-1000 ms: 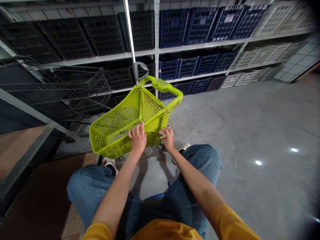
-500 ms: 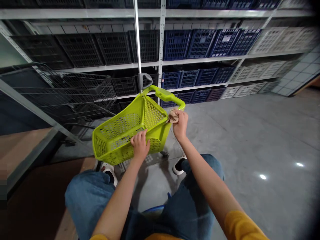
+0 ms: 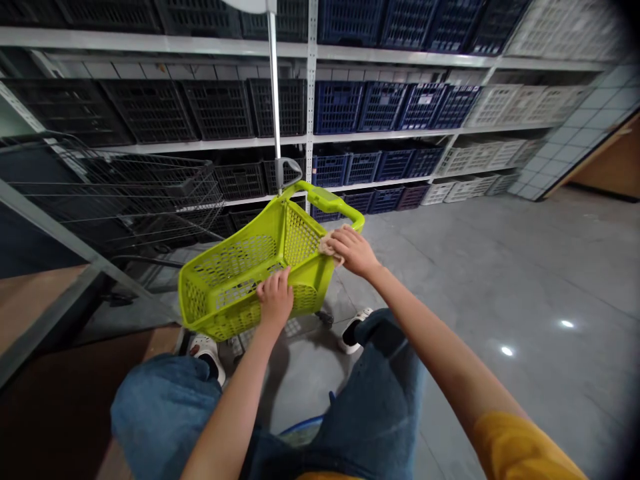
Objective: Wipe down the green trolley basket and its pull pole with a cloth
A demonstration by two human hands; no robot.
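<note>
Now | right hand (image 3: 353,250) closed on a cloth (image 3: 327,247), moved from the handle down to the green basket's (image 3: 235,273) rim | left hand (image 3: 275,300) still gripping the near wall | wiping continues.

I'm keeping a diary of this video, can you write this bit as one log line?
left hand: grips green basket near rim | right hand: presses cloth on basket's right rim | person seated, wire cart at left

Tilted lime-green perforated basket (image 3: 250,267), beige cloth (image 3: 327,247)
</note>
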